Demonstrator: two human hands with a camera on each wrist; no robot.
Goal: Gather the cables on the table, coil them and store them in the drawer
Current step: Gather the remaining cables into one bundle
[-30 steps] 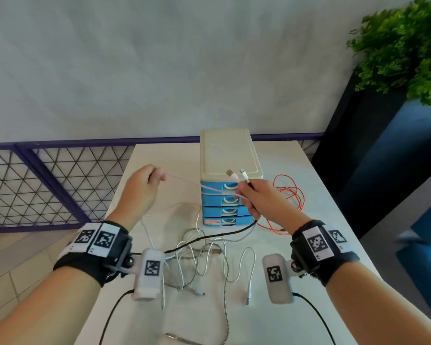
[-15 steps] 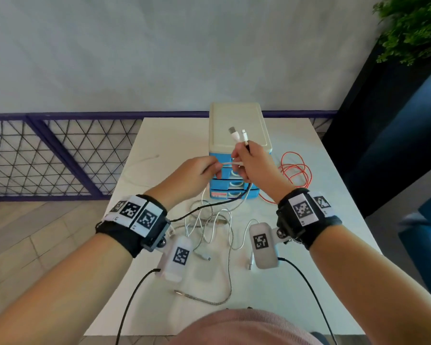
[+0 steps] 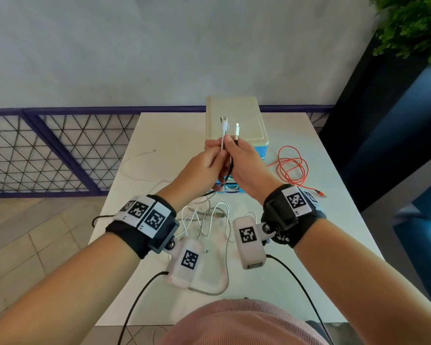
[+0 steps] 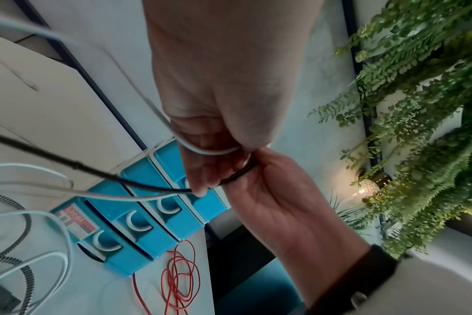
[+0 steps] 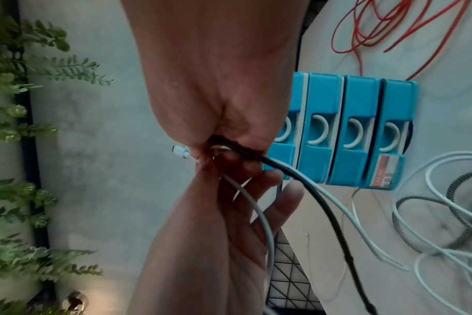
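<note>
A cream-topped drawer unit [image 3: 235, 120] with bright blue drawer fronts [image 4: 148, 221] and white crescent pulls stands on a white desk [image 3: 159, 135]. A red-orange cable [image 3: 292, 168] lies looped beside it. White cables [image 3: 209, 217] tangle with a black-and-white braided cable [image 3: 227, 265]. Both hands [image 3: 224, 160] hold a white cable [image 3: 224, 135] and a black cable [image 4: 138, 183]. Black wristbands [image 3: 139, 220] bear black-and-white square markers.

An indoor office or lounge-like corner: a plain white rectangular table [image 3: 334, 195] stands against a grey plastered wall [image 3: 159, 46], a purple metal lattice railing [image 3: 47, 150] left of the table, leafy green plants [image 3: 413, 23] and dark blue panels [image 3: 388, 135] to its right.
</note>
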